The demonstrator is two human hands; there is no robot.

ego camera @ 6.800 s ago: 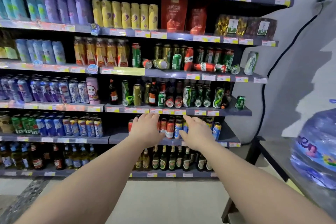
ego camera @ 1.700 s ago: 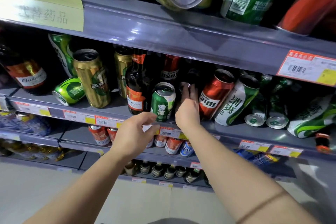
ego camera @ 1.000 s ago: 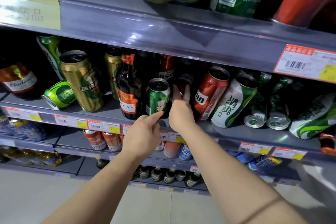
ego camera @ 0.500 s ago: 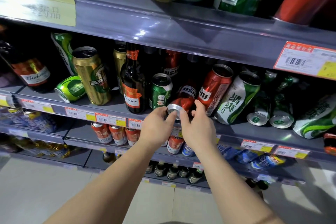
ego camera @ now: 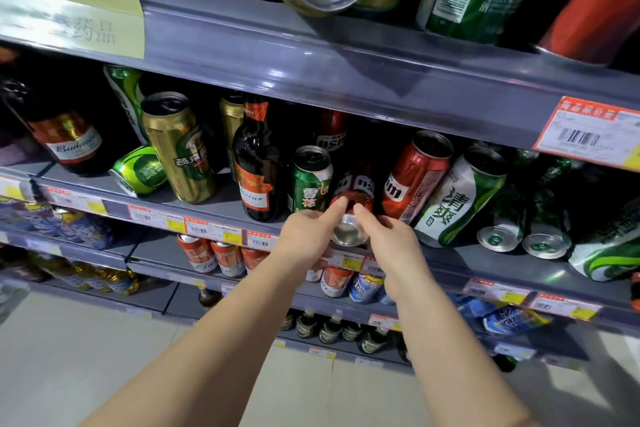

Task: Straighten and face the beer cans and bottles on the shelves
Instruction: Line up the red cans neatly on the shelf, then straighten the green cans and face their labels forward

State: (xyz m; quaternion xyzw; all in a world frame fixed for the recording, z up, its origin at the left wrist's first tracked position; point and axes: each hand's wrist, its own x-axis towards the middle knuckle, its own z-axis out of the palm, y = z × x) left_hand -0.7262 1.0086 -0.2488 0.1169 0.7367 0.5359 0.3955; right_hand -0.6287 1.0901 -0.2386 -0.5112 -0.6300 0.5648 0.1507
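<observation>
A small red can [ego camera: 353, 215] lies on its side at the front of the grey shelf [ego camera: 450, 260], its silver end facing me. My left hand [ego camera: 308, 236] and my right hand [ego camera: 391, 239] grip it from either side. Left of it a short green can [ego camera: 310, 180] stands upright beside a dark Budweiser bottle [ego camera: 258, 166]. Right of it a tall red can [ego camera: 415, 173] and a white-green can [ego camera: 460, 198] lean over. Behind the small red can stand more red cans, partly hidden.
A gold can [ego camera: 180, 146] stands at the left with a green can [ego camera: 138, 170] lying beside it. Two green cans [ego camera: 519, 229] lie on their sides at the right. The upper shelf edge [ego camera: 346, 62] overhangs close above. Lower shelves hold more cans and bottles.
My right hand drew back from deep between the cans. Both hands have closed on the small red can and pulled it toward the shelf's front edge.
</observation>
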